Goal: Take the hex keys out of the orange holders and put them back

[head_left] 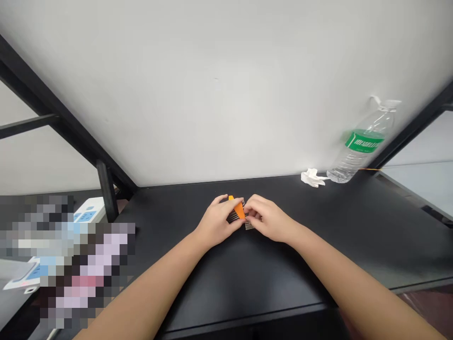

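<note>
So the person's left hand (pixel 216 224) is pinching a small orange piece (pixel 240 211) pretty snugly, thumb on the near side and fingers over the far side, so that grip is basically closed with the piece caught in it. The right hand (pixel 271 219) is curling its fingers in just beside it, around some thin striped, silvery-looking strips (pixel 249 226). Honestly can't tell if that grip is actually squeezing them or just touching. All of this is happening around the middle of the black table (pixel 233 283), a bit toward the far edge. As for progress, I'd call it mid-handling: the orange piece and the strips are sitting right up against each other between the hands, and neither hand is letting go. Whether they're joined or just overlapping is hidden by the fingers, so no clue how much is left. Over at the far right, a crumpled white tissue (pixel 311 178) is lying beside a clear bottle (pixel 364 141) with a green label, near the wall (pixel 212 104).
</note>
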### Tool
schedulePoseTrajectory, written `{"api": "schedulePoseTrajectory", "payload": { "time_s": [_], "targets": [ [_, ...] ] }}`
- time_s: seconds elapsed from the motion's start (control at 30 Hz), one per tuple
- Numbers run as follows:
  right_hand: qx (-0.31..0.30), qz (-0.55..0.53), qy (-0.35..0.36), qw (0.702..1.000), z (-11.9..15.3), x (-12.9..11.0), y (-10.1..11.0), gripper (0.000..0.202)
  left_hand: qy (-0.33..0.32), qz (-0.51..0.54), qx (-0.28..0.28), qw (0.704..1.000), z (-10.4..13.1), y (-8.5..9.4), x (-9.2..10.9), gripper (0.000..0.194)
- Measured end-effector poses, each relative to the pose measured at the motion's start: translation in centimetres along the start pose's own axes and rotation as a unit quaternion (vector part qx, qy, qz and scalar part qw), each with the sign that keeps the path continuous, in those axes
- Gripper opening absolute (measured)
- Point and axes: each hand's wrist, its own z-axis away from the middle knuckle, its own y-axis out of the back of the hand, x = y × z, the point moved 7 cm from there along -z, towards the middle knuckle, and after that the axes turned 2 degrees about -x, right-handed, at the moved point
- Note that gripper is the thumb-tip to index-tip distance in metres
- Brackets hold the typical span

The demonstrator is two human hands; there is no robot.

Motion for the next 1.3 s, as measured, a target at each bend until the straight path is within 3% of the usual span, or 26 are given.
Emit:
{"api": "schedulePoseTrajectory", "payload": {
  "time_s": [0.17, 0.3, 0.37, 0.47, 0.6, 0.7, 0.83, 0.93, 1.0, 1.17, 1.3],
  "targets": [
    [0.005, -0.1, -0.044, 0.994, -0.2, 1.0, -0.4, 0.014, 0.035, 0.019, 0.02, 0.999, 0.1, 0.2, -0.3, 0.053],
    [0.031, -0.075, -0.035, 0.996, -0.1, 1.3, 0.0, 0.011, 0.057, 0.04, 0.023, 0.997, 0.3, 0.5, -0.5, 0.057],
    [0.038, -0.024, -0.021, 0.999, -0.1, 1.1, 0.2, 0.028, 0.056, 0.062, 0.009, 0.997, 0.4, 0.3, -0.5, 0.06],
    [-0.003, 0.035, 0.004, 0.999, -0.1, 0.7, -0.4, 0.052, 0.062, 0.109, -0.03, 0.992, 0.4, -0.3, -0.4, 0.065],
    [-0.03, 0.075, 0.044, 0.996, -0.2, 0.8, -1.4, 0.04, 0.084, 0.161, -0.077, 0.98, 0.3, -1.2, -0.1, 0.076],
    [-0.005, 0.084, 0.044, 0.996, -0.3, 2.5, -0.8, 0.03, 0.09, 0.132, -0.056, 0.986, 0.1, -0.8, -0.5, 0.077],
    [0.076, 0.12, -0.044, 0.989, -0.1, 7.4, 2.1, 0.028, 0.086, -0.004, 0.017, 0.996, -0.2, 0.8, -2.1, 0.041],
    [0.121, 0.147, -0.161, 0.969, 0.8, 11.5, 4.5, 0.027, 0.105, -0.066, -0.021, 0.992, -0.1, 0.4, -3.8, 0.043],
    [0.117, 0.164, -0.223, 0.954, 1.5, 13.3, 5.3, 0.029, 0.109, -0.08, -0.055, 0.989, 0.1, -0.3, -4.5, 0.047],
    [0.052, 0.216, -0.283, 0.933, 2.9, 14.3, 6.2, 0.045, 0.106, -0.079, -0.073, 0.989, 0.4, -1.2, -5.2, 0.031],
    [0.032, 0.215, -0.288, 0.932, 3.6, 14.2, 7.0, 0.056, 0.097, -0.073, -0.054, 0.991, 0.3, -0.5, -4.9, 0.02]
  ]
}}
